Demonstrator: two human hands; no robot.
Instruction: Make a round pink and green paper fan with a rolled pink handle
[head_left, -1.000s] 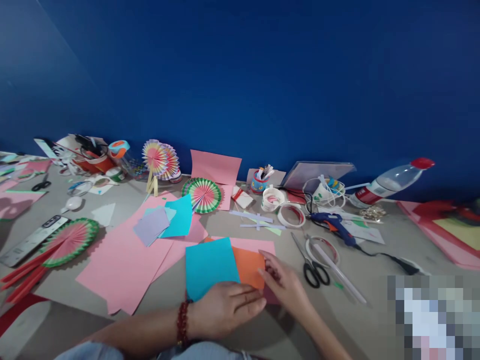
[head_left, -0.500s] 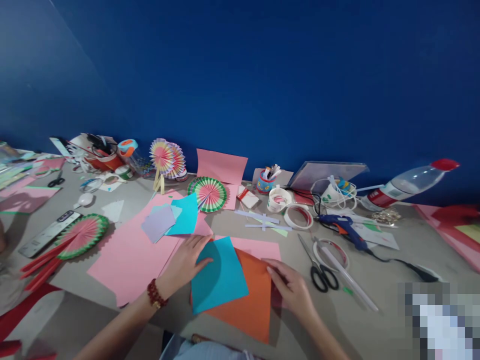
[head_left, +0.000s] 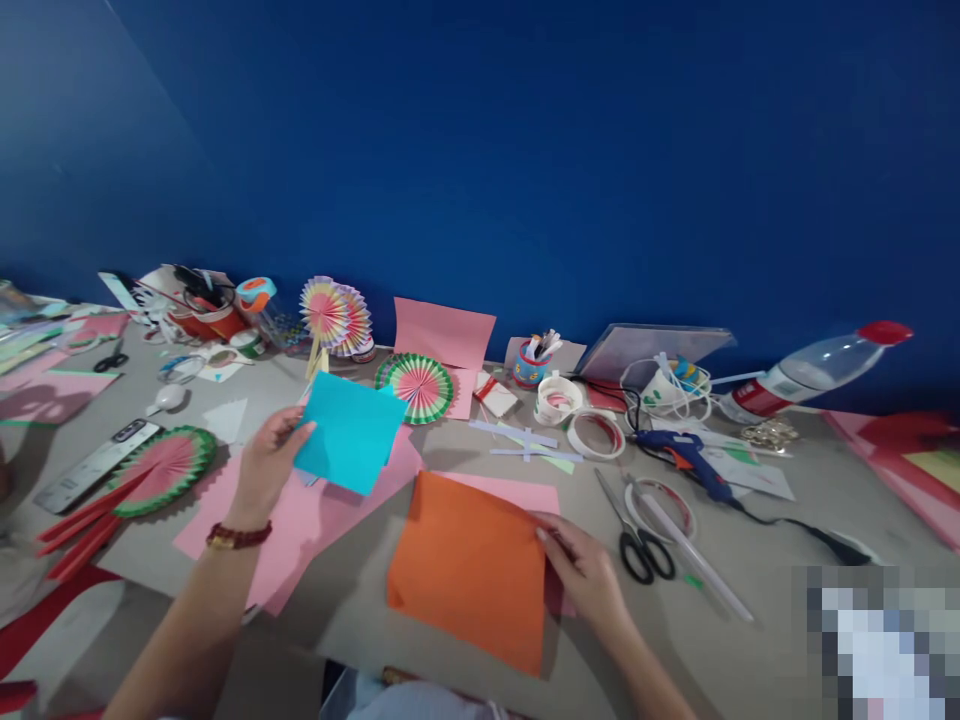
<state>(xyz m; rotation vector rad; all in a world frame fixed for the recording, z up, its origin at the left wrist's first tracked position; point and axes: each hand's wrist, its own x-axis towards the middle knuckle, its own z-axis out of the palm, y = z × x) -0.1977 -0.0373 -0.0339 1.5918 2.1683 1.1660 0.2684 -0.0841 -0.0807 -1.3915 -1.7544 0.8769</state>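
Note:
My left hand pinches a turquoise paper square by its left edge, above the large pink paper at the left. The turquoise square hides most of the small papers there. An orange paper sheet lies in front of me, its right edge pinched by my right hand. Under the orange sheet a pink sheet shows along the far and right sides. Scissors with black handles rest just right of my right hand.
Beyond the papers stand a pink-and-green paper rosette and a decorated pen pot. Tape rolls, a blue glue gun and a tilted plastic bottle are at the right. A phone and a folded fan lie left.
My left hand has lifted the turquoise square off the orange sheet and carried it left and away from me, over the pink paper. My right hand has stayed at the orange sheet's edge.

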